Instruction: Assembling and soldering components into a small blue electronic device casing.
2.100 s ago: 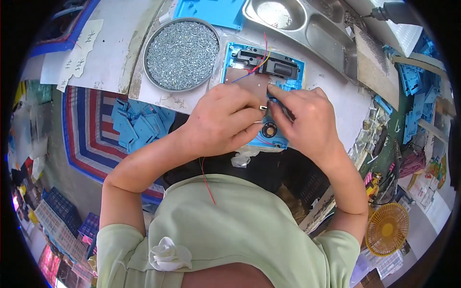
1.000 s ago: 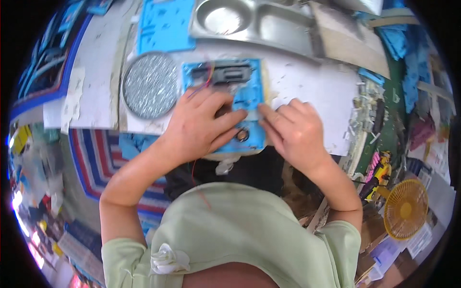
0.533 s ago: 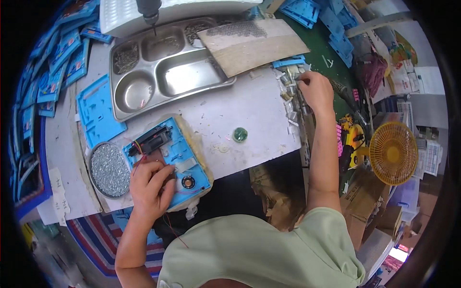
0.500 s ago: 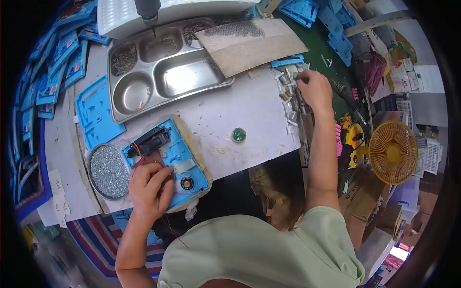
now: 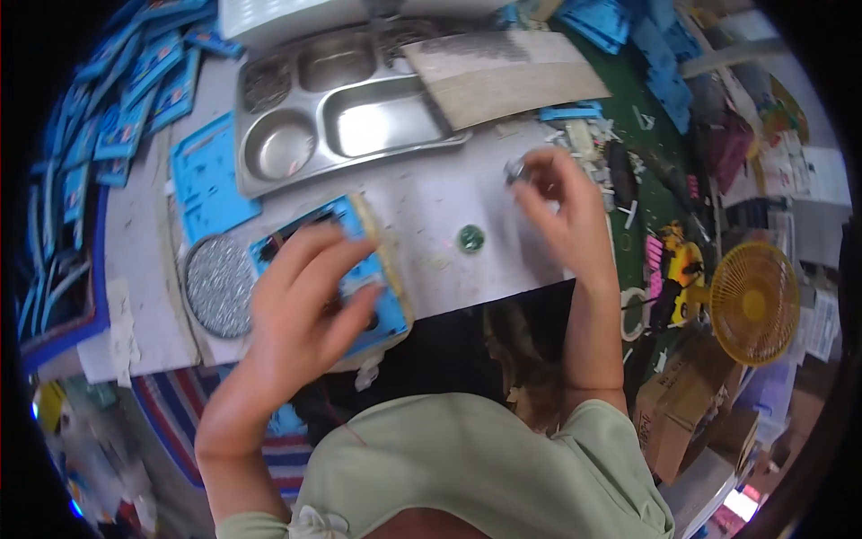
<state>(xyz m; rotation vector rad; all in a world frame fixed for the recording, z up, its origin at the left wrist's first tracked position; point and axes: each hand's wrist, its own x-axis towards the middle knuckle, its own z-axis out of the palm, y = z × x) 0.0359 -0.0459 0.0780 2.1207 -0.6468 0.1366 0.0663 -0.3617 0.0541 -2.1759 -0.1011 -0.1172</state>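
Head view: the left hand (image 5: 305, 296) is over a shallow, rectangular blue plastic case (image 5: 391, 314), its thumb and fingers spread apart with nothing visibly gripped between them; blur leaves me unable to tell whether they touch the case. The right hand (image 5: 570, 207) is well apart from it, thumb and fingertips pinched on a small, silvery, roughly cylindrical metal part (image 5: 514, 171).

As far as shows, the work looks partway along. Inside the case, just beyond the left hand's fingers, a long black plastic component (image 5: 328, 218) is in place, and a dark round piece (image 5: 373, 321) shows past the thumb — the hand hides much of the rest. The case has no cover over it, and the silvery part is outside it, so I judge the assembly unfinished.

Just left of the left hand, a round grey metal dish (image 5: 188, 301) holds a heap of small silvery metal pieces (image 5: 220, 286). Beyond that hand lie a flat, bright-blue plastic panel (image 5: 211, 180) and a compartmented stainless-steel tray (image 5: 359, 164). Between the two hands sits a small round green object (image 5: 470, 238) — well clear of both. Past the right hand is a loose strip of small pale parts (image 5: 584, 144).
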